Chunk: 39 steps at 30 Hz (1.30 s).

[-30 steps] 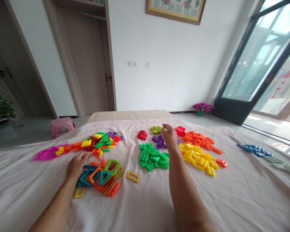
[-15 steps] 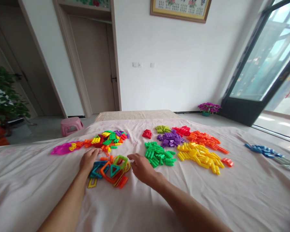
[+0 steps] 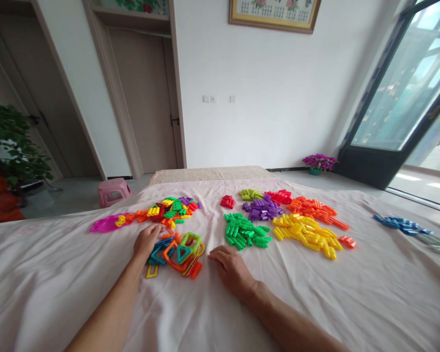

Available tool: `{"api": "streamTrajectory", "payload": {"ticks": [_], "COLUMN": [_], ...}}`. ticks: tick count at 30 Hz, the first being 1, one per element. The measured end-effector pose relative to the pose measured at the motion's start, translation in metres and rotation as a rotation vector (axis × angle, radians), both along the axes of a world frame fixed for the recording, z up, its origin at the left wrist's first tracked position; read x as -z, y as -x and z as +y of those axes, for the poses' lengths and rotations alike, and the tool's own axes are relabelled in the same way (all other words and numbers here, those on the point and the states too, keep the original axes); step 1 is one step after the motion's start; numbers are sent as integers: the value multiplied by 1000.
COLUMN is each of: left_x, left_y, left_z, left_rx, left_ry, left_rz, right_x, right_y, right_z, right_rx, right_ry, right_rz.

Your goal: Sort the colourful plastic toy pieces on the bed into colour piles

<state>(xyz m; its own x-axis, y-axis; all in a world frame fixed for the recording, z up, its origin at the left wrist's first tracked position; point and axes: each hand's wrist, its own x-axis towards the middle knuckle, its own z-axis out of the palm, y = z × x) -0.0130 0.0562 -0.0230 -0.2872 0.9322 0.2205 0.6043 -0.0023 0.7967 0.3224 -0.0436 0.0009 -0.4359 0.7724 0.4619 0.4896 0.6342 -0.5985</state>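
My left hand [image 3: 148, 240] lies along the left side of a heap of magnetic building tiles, open frames in several colours. Its fingers stretch toward the back of the heap and hold nothing I can see; their undersides are hidden. In the heap are a green square tile [image 3: 190, 240], a teal triangle tile [image 3: 184, 253] and an orange tile frame [image 3: 167, 254]. A yellow tile frame [image 3: 151, 272] lies at its front left. My right hand [image 3: 233, 271] rests on the cloth to the right of the heap, apart from it, with loosely bent fingers and nothing in them.
Behind the heap lies a mixed pile of small blocks [image 3: 174, 209] beside a magenta plastic piece [image 3: 104, 224]. To the right are sorted green [image 3: 245, 232], purple [image 3: 262, 209], yellow [image 3: 304, 233] and orange blocks [image 3: 311, 209]. Blue pieces [image 3: 399, 224] lie far right on the cloth [image 3: 315, 303].
My right hand has drawn away from the tile heap, back toward me, and lowered onto the cloth. My left hand stays beside the heap. The whole view has shifted slightly.
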Motion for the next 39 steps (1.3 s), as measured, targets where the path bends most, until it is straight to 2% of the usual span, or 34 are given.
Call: {"api": "streamTrajectory", "payload": {"ticks": [11, 26, 39], "left_x": [2, 3, 1], "left_y": [-1, 0, -5], "left_z": [2, 1, -1], "left_rx": [52, 31, 20], "left_ry": [29, 16, 7], "left_rz": [-111, -113, -122], "right_x": [-5, -4, 3], "right_y": [-6, -7, -10], "right_z": [2, 2, 5], "right_rx": [-69, -78, -96], "right_ry": [-47, -66, -152], "right_rz": [-94, -106, -111]}}
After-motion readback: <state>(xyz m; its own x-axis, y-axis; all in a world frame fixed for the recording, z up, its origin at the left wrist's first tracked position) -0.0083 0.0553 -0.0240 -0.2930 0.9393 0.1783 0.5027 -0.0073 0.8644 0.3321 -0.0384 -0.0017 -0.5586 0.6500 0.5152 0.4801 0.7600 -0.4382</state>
